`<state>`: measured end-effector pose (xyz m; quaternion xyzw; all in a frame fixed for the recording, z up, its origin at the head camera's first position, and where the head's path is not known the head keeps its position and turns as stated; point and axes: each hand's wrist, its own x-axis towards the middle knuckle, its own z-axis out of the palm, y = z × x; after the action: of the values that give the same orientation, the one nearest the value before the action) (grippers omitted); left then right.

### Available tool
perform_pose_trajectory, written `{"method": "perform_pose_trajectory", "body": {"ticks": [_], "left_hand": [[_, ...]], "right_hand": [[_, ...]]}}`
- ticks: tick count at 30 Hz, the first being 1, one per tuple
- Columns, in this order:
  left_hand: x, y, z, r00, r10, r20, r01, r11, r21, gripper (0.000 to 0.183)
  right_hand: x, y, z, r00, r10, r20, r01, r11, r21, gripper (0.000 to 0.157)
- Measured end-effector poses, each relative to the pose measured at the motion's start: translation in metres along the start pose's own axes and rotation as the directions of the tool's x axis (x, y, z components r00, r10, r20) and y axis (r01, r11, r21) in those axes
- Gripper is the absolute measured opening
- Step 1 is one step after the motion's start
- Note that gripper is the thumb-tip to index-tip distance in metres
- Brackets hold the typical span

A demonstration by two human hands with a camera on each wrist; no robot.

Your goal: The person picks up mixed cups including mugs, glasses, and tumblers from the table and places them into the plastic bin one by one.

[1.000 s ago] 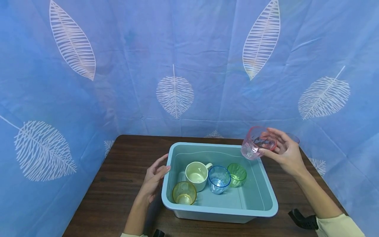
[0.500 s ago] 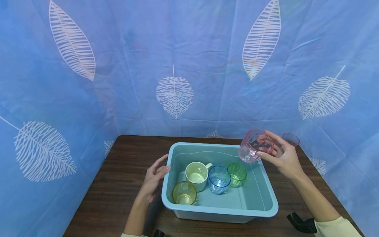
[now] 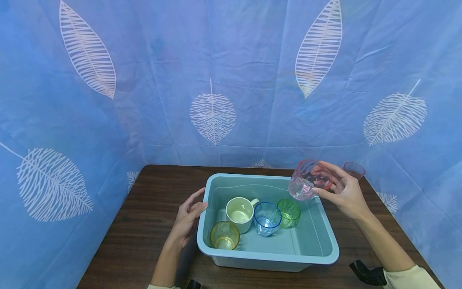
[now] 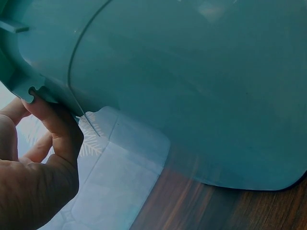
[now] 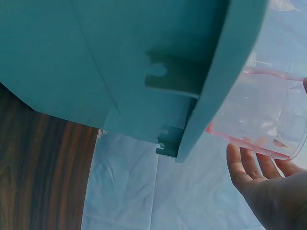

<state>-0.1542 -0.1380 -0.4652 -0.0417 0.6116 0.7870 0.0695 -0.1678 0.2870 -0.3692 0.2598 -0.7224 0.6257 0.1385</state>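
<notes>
My right hand [image 3: 348, 194] holds a clear pink tumbler [image 3: 301, 188] tilted over the back right corner of a light blue plastic tub [image 3: 274, 254]. In the right wrist view, the fingers [image 5: 240, 165] lie along the side of the tumbler [image 5: 254, 108], beyond the tub's rim. My left hand [image 3: 187, 218] grips the tub's left rim; in the left wrist view its fingers [image 4: 60, 127] curl up under the edge. Inside the tub stand a pale green mug [image 3: 239, 212], a yellow glass [image 3: 224, 236], a blue glass [image 3: 267, 218] and a green glass [image 3: 288, 212].
Another reddish glass [image 3: 355, 170] stands at the table's back right, partly hidden behind my right hand. The tub sits on a dark wooden table [image 3: 144, 216]. A blue cloth with white leaf patterns [image 3: 213, 116] hangs behind the table.
My right hand has carried the pink tumbler slightly left and down, further over the tub's corner. The reddish glass behind it shows more now. My left hand has stayed put.
</notes>
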Motion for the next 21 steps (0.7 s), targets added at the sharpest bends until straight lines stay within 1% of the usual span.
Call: {"method": "perform_pose_trajectory", "body": {"ticks": [7, 12, 17, 21], "left_hand": [[0.0002, -0.0003, -0.0005, 1.000, -0.005, -0.002, 0.005, 1.000, -0.006, 0.052], [0.0003, 0.0002, -0.0005, 1.000, -0.004, -0.005, 0.004, 1.000, -0.001, 0.052], [0.0008, 0.0000, -0.0002, 1.000, -0.003, 0.002, 0.003, 1.000, -0.006, 0.052], [0.0008, -0.0005, -0.0003, 1.000, 0.000, 0.004, 0.000, 1.000, -0.012, 0.052]], "right_hand": [[0.0004, -0.0001, 0.0010, 1.000, -0.012, 0.020, 0.012, 1.000, -0.010, 0.072], [0.0000, 0.0008, 0.0036, 0.998, -0.010, 0.057, 0.009, 1.000, 0.016, 0.070], [-0.0010, 0.0013, 0.0063, 0.995, 0.003, 0.095, -0.006, 0.999, 0.037, 0.070], [-0.0013, 0.0004, 0.0083, 0.992, 0.023, 0.125, -0.027, 0.999, 0.030, 0.070]]}}
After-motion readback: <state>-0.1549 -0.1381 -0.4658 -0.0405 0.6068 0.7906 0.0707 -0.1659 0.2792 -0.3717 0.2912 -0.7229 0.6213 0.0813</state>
